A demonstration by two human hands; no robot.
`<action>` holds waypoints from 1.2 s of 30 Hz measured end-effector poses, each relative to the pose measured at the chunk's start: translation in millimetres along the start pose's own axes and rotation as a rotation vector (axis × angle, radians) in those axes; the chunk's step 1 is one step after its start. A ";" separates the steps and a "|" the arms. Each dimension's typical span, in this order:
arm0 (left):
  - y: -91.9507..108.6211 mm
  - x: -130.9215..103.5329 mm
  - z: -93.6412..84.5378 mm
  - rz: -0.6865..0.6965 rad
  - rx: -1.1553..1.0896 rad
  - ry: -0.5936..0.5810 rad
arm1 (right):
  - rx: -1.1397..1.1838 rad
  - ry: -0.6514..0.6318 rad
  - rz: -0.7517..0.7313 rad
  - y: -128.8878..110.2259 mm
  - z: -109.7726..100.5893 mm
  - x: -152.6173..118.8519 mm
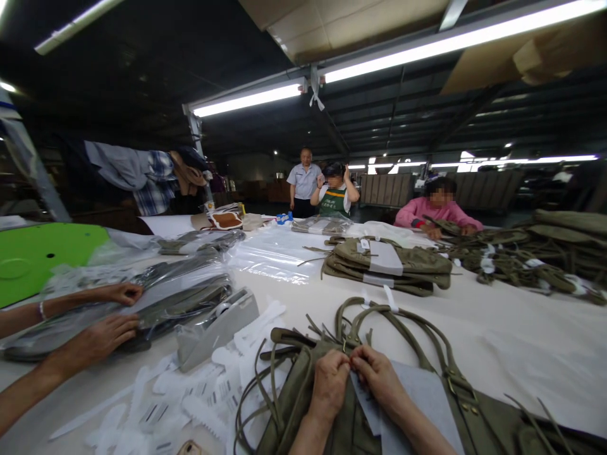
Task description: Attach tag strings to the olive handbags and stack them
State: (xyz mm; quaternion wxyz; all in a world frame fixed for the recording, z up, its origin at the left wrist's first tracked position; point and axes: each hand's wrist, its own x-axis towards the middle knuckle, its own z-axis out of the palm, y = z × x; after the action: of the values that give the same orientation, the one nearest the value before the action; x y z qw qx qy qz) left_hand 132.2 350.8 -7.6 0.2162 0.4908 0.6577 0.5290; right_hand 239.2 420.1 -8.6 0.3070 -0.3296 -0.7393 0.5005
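An olive-green bag (296,404) with long straps (403,322) and metal buckles lies at the front of the table. Over its upper edge, my left hand (331,379) and my right hand (377,376) meet with fingertips pinched together, close to a small metal ring. What they pinch is too small to make out. A pale grey sheet (420,404) lies on the bag under my right forearm. White tags (208,401) with printed labels are scattered to the left of the bag.
At the left, another person's hands (107,328) rest on plastic-wrapped bags (184,303). A grey dispenser (215,328) stands beside them. Stacked olive bags (389,265) and clear plastic sheets (277,253) lie farther back. Three people are beyond the table, one in pink (439,212) handling olive pieces.
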 end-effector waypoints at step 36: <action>-0.9 1.5 -2.3 -0.010 -0.053 -0.014 | 0.136 0.080 0.089 -10.5 0.3 -2.7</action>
State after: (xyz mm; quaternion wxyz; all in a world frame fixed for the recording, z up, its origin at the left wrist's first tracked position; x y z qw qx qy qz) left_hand 129.4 351.0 -7.3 0.2364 0.4852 0.6443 0.5418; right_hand 238.7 414.8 0.8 0.3353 -0.3603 -0.6755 0.5490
